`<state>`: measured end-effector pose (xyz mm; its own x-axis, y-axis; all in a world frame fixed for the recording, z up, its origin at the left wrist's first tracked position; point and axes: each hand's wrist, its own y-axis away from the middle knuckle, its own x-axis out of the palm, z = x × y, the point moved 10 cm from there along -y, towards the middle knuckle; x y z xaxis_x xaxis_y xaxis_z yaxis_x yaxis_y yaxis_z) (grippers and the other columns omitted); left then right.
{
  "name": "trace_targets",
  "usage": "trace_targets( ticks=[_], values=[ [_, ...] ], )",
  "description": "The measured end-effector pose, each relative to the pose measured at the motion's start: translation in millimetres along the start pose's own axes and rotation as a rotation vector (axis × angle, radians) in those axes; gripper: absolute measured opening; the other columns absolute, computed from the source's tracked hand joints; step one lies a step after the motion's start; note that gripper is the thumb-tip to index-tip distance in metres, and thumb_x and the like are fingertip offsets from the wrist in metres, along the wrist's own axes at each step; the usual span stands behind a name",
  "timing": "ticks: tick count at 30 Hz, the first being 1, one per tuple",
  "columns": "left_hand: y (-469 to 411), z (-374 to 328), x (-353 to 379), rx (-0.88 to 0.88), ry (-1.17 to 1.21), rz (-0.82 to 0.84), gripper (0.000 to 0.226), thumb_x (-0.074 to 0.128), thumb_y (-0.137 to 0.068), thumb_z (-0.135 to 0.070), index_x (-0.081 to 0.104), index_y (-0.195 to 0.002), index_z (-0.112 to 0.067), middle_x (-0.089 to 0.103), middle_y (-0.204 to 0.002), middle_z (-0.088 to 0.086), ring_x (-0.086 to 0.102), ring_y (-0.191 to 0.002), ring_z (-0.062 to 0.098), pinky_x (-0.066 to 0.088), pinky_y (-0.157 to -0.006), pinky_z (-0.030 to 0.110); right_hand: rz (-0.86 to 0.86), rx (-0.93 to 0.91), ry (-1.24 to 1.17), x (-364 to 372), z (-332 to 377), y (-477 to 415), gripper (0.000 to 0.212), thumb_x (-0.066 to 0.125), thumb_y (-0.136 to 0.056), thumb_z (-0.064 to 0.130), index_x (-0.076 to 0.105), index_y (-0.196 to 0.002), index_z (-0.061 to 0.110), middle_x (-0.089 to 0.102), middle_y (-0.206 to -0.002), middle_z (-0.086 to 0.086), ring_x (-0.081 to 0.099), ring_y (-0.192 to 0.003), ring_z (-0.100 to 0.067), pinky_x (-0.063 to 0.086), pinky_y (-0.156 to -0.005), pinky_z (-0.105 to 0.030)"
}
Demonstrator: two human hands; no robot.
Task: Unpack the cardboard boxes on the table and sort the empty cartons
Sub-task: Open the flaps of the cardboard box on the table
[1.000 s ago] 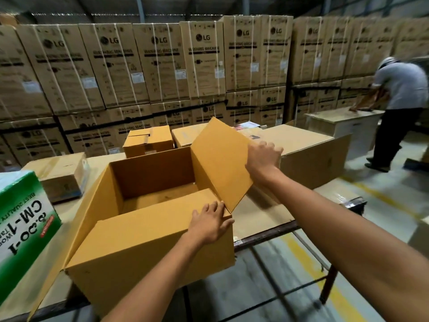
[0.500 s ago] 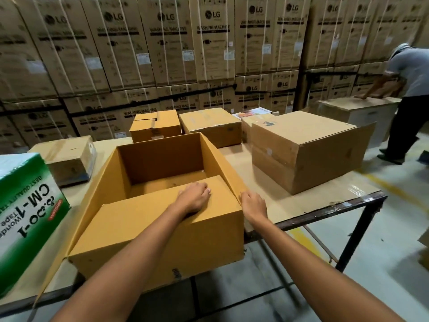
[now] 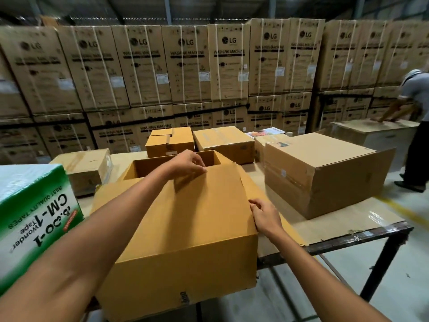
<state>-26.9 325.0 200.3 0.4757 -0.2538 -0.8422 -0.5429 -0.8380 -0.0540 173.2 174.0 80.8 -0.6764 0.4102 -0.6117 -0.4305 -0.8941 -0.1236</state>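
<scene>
An open, empty yellow-brown carton stands at the near edge of the table. Its near flap is folded over the opening and covers most of it; a gap stays open at the far end. My left hand pinches the far edge of that flap with curled fingers. My right hand rests on the flap's right edge, fingers curled over the carton's side.
A large closed carton sits to the right, several smaller cartons behind, and a green-and-white tape box at the left. Stacked washing-machine cartons form the back wall. A person works at another table on the right.
The right side flap went down, then the near flap came up and over the opening. My left hand moved to the flap's far edge, my right hand to its right edge.
</scene>
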Motion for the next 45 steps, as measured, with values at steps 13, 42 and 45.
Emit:
trace_targets(
  ticks=[13, 42, 45],
  values=[
    [163, -78, -42, 0.050, -0.001, 0.249, 0.041, 0.043, -0.103, -0.041, 0.071, -0.111, -0.011, 0.073, -0.101, -0.006, 0.066, -0.099, 0.005, 0.040, -0.097, 0.025, 0.594, -0.127, -0.157, 17, 28, 32, 0.014, 0.055, -0.101, 0.026, 0.069, -0.099, 0.025, 0.070, -0.103, 0.008, 0.063, -0.104, -0.013, 0.050, -0.083, -0.027],
    [183, 59, 118, -0.191, -0.568, -0.193, 0.059, 0.059, -0.087, -0.064, 0.059, -0.132, -0.027, 0.069, -0.112, -0.006, 0.063, -0.102, 0.011, 0.051, -0.075, 0.023, 0.273, -0.313, 0.210, 36, -18, 36, 0.039, 0.061, -0.090, 0.054, 0.068, -0.112, 0.023, 0.013, -0.166, 0.004, 0.015, -0.152, -0.020, 0.034, -0.115, -0.047],
    [187, 54, 117, -0.134, -0.591, -0.287, 0.052, 0.059, -0.087, -0.063, 0.063, -0.124, -0.027, 0.068, -0.106, -0.008, 0.061, -0.096, 0.010, 0.049, -0.080, 0.026, 0.171, -0.327, 0.108, 36, -24, 45, 0.024, 0.064, -0.090, 0.049, 0.063, -0.100, 0.027, 0.020, -0.165, 0.005, 0.024, -0.150, -0.022, 0.037, -0.113, -0.050]
  ],
)
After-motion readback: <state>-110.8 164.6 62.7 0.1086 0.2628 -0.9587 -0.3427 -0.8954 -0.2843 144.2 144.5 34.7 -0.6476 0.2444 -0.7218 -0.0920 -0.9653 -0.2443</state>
